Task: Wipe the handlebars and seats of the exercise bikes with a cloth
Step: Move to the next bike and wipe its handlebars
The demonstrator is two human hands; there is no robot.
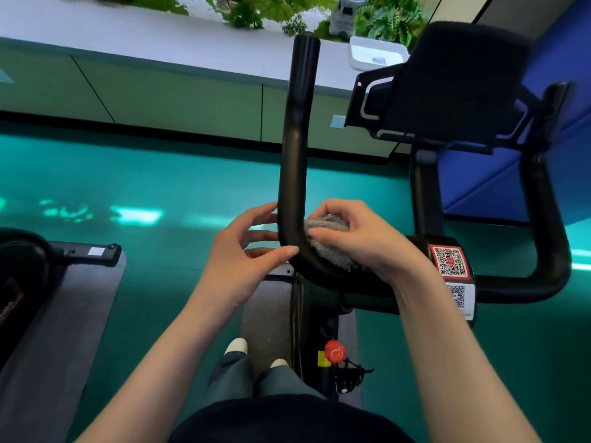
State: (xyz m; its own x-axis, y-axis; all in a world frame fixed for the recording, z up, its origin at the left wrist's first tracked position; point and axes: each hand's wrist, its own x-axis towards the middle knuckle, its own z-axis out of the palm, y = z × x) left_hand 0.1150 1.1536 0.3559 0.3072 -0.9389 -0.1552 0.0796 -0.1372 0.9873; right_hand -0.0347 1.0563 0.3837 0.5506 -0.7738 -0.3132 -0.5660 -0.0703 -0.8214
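Note:
The exercise bike's black handlebar point(295, 148) forms a wide U, its left arm rising through the middle of the view and its right arm point(548, 219) at the right. A grey fluffy cloth point(323, 233) is pressed against the inner side of the left arm's lower bend. My right hand point(358, 238) is closed over that cloth. On the outer side of the same bend is my left hand point(248, 251), fingers spread, with the thumb and fingertips touching the bar. A black console holder point(447, 87) stands above the bars.
A QR-code sticker point(451, 262) sits on the bike's centre post, and a red knob point(334, 351) lies lower on the frame. Another machine point(38, 273) stands at the left on a dark mat. A white counter point(160, 46) with plants runs along the back. The floor is green.

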